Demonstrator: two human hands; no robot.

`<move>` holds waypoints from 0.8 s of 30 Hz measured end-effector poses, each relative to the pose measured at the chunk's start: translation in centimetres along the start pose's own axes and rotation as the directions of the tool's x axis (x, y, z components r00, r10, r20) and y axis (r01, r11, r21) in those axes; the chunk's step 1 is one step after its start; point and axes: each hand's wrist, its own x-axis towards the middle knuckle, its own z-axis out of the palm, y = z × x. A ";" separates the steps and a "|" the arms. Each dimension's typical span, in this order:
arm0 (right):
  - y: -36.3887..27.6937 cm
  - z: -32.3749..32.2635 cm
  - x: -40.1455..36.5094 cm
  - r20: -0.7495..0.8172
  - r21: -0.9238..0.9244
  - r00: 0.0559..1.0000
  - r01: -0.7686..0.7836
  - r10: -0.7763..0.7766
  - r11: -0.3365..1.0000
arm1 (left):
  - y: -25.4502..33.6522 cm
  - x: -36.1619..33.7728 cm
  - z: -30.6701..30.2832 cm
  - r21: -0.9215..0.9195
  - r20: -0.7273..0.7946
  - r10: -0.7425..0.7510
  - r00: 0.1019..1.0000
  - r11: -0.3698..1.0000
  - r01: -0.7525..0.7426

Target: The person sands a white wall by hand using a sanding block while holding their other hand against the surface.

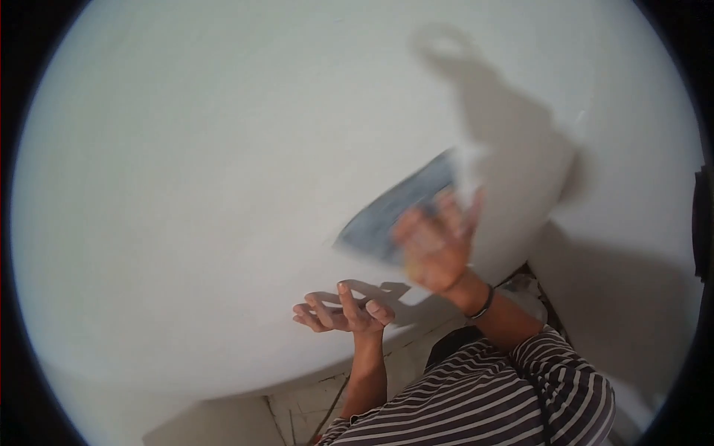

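Observation:
My right hand (pixel 435 245), blurred by motion, is on a wide grey putty blade (pixel 390 212) against the white wall (pixel 208 163). The blade looks roughly triangular, with one pointed end towards the lower left. My fingers lie over its right part, and their exact grip is smeared. Lower and to the left, my left hand (pixel 346 312) is open, palm up with fingers spread and nothing in it. It is close to the wall, below the blade.
Shadows of my arm and the blade fall on the wall to the right. A side wall (pixel 632 245) meets it at a corner. Below lies a tiled floor (pixel 305 405), with a pale, crumpled-looking thing (pixel 524 293) near the corner. A dark object (pixel 701 223) is at the far right edge.

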 end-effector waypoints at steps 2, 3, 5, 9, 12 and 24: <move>2.3 -1.8 2.5 -0.038 -0.096 0.987 -0.158 0.155 0.983 | 0.0 -0.1 -0.2 0.037 0.014 -0.003 1.000 0.999 0.003; 3.0 -2.4 3.7 -0.052 -0.199 0.972 -0.235 0.229 0.951 | -0.1 -0.1 -0.1 0.049 0.022 -0.004 1.000 0.999 0.002; 2.4 -1.3 2.9 -0.079 -0.018 0.972 -0.225 0.223 0.974 | -0.1 0.2 -0.1 0.053 0.001 -0.015 1.000 0.998 0.015; -3.4 0.2 -1.2 0.125 0.095 0.980 -0.164 0.152 0.982 | 0.3 0.2 0.3 0.021 -0.022 -0.012 1.000 1.000 0.013; -1.7 -0.5 -0.9 0.122 -0.015 0.988 -0.091 0.092 0.996 | -0.2 0.0 0.1 0.019 -0.007 0.019 1.000 1.000 -0.019; -1.2 -0.3 -0.5 0.135 -0.009 0.988 -0.075 0.076 0.997 | 0.0 0.2 -0.1 0.027 0.010 -0.006 1.000 1.000 0.006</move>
